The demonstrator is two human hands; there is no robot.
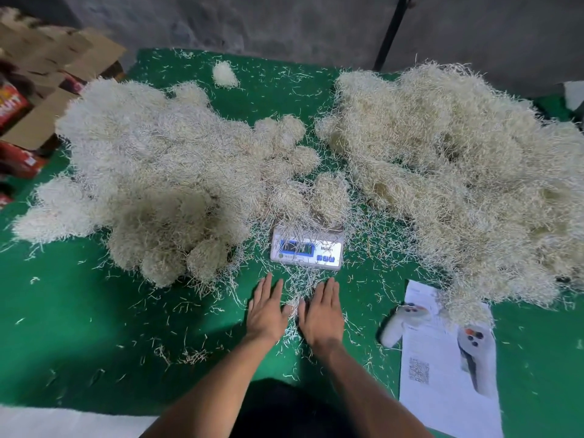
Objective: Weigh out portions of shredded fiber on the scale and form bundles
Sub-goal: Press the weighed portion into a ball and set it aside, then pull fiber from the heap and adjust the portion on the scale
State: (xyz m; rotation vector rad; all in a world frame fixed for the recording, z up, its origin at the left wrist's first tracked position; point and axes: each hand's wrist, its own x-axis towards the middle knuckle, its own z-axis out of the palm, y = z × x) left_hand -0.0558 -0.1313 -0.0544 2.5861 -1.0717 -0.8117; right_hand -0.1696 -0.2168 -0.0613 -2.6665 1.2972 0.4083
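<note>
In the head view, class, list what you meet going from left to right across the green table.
Cardboard boxes → left fiber pile → scale → right fiber pile.

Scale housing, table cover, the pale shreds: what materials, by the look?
Scale: probably moulded plastic, white with a slight sheen and blue buttons.
Table cover: green, matte, looks like felt or short-pile fabric.
Shredded fiber: thin, stiff, cream strands, likely paper or plant fiber; cannot tell which.
</note>
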